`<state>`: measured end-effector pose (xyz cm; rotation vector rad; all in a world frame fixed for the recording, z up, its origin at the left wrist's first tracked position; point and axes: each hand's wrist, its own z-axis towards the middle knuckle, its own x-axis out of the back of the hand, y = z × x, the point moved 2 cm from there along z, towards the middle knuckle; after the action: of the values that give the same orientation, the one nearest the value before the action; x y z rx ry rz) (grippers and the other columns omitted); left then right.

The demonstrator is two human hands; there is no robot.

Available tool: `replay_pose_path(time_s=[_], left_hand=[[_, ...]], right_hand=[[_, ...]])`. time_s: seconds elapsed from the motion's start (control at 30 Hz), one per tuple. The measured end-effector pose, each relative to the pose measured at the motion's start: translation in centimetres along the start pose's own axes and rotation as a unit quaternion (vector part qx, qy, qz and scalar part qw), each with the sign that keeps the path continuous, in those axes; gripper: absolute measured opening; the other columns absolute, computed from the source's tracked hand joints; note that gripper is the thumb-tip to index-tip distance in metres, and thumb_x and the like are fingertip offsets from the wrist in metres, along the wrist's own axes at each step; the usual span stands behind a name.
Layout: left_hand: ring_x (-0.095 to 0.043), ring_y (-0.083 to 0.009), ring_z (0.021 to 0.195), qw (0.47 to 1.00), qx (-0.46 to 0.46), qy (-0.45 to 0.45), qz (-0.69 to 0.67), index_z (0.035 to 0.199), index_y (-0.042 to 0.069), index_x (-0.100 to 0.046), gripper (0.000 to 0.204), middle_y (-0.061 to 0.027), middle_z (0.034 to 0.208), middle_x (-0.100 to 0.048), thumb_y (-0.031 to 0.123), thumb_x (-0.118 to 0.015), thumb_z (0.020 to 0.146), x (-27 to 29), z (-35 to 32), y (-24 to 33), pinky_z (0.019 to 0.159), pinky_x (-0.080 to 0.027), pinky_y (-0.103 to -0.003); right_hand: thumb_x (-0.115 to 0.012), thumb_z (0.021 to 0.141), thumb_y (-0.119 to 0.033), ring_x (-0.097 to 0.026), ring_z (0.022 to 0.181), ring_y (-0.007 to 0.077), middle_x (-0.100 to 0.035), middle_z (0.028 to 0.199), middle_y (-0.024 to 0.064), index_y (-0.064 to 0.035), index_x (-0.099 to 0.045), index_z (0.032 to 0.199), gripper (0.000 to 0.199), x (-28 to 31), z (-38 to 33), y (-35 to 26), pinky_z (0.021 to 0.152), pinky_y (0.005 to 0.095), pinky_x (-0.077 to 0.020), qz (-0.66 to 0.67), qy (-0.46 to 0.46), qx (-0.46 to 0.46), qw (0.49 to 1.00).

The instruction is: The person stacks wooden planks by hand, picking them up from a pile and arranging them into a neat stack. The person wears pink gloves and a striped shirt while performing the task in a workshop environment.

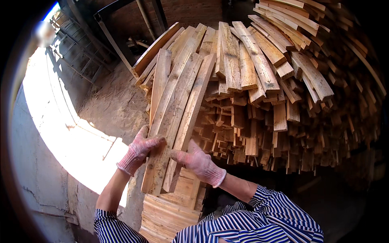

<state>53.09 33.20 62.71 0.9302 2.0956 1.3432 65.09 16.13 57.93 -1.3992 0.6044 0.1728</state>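
Mid-step in handling long boards (174, 121) drawn off the big stack of rough planks (259, 81) at centre frame. Left hand (139, 149), in a pink knit glove, wrapped over the left edge of the boards at lower centre, fingers curled onto the face, so a closed grip on the wood. Right hand (198, 162), gloved alike, laid against the right edge just beside, fingers mostly stretched and pressing rather than curling round; thumb side hidden, so hard to tell whether truly clamped or only steadying. Boards slanting from the hands up toward upper centre, far ends resting on the stack top, near ends hanging over a lower pile of short boards (170, 214) at bottom centre.

Judged as the aligning or pulling stage: two or three boards gathered together, not yet free of the stack. Next move likely calls for a firmer hold from the right hand, an even pull toward the lower edge, and care for splinters and for neighbouring planks sliding off, since the stack ends look loose and ragged.

No table here; only stacked timber on a dirt floor (113, 101) strewn with sawdust at left centre. Bright sunlit patch of ground (73, 137) at left. Dark brick wall (186, 12) and a metal frame (109, 36) at top. Ladder-like rack (73, 44) at upper left.
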Motion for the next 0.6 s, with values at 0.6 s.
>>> replay_pose_path(time_s=[0.6], left_hand=[[-0.063,-0.0211,0.113,0.922,-0.014,0.003,-0.388,0.149,0.006,-0.041,0.094,-0.0056,0.126,-0.063,0.043,-0.087,0.076,6.5,-13.2,-29.4,0.1,-0.053,-0.036]], right_hand=[[-0.091,0.074,-0.026,-0.042,0.142,0.0256,-0.039,0.156,0.0169,-0.0018,-0.017,0.158,0.115,-7.1,-12.0,16.4,0.12,0.0371,-0.0338,-0.168,-0.086,-0.012,0.982]])
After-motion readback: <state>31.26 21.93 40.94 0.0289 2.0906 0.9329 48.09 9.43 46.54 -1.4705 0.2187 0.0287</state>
